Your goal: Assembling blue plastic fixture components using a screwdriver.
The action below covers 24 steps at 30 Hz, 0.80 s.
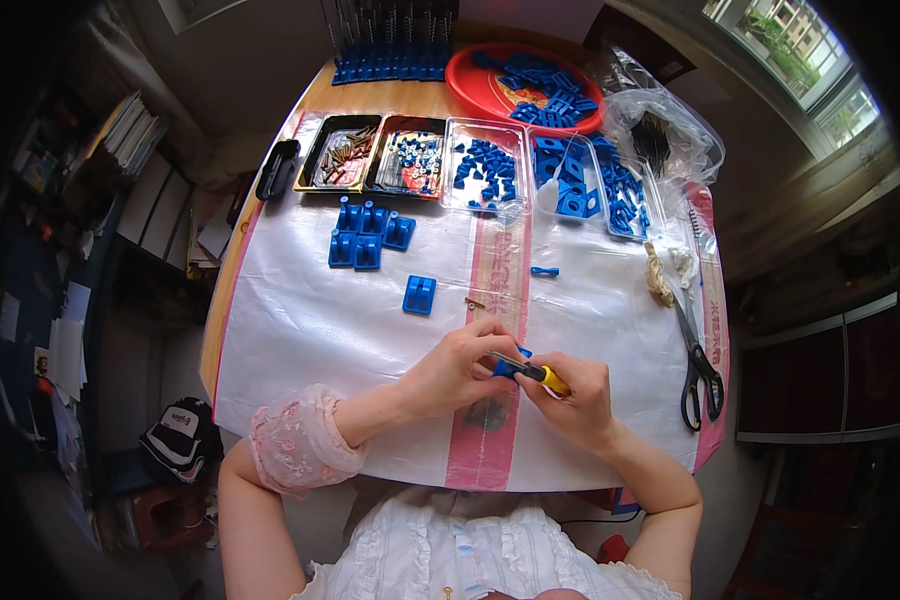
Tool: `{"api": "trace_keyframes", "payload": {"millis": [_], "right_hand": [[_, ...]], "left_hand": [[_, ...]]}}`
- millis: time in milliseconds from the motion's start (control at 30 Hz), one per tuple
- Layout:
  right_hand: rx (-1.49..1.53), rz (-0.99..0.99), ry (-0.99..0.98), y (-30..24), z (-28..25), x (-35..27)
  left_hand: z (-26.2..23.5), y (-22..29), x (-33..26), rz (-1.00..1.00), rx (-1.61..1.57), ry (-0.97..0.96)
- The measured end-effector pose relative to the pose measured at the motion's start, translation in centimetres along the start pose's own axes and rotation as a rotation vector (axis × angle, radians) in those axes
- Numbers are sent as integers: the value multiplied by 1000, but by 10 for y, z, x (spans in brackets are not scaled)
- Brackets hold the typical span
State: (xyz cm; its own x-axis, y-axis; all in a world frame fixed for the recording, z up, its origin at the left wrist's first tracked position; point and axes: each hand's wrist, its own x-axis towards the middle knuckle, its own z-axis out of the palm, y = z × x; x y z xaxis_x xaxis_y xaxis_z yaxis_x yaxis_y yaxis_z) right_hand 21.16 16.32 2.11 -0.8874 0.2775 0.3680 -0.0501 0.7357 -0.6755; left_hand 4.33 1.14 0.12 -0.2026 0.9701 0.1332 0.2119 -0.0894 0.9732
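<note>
Both hands, left hand [457, 368] and right hand [574, 398], work over white sheeting [300, 330] by a window [795, 60].

Home room, wooden table [232, 275], window [800, 60], bookshelf [135, 170], part trays [410, 155]

My left hand [460, 365] and right hand [575, 400] are bare: no gloves, no rings visible. My left arm carries a pink lace sleeve cuff [295, 440], gathered and semi-sheer. My torso wears a white ruffled cotton blouse [470, 555] with vertical frilled bands.
</note>
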Motion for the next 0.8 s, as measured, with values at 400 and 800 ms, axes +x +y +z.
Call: {"api": "trace_keyframes", "payload": {"millis": [400,800], "right_hand": [[88,-20,62,2,-7,0],[-27,47,152,1,-12,11]], "left_hand": [[-7,-4,3,-242,-477,101],[-20,-13,9,-247,-1008,336]]}}
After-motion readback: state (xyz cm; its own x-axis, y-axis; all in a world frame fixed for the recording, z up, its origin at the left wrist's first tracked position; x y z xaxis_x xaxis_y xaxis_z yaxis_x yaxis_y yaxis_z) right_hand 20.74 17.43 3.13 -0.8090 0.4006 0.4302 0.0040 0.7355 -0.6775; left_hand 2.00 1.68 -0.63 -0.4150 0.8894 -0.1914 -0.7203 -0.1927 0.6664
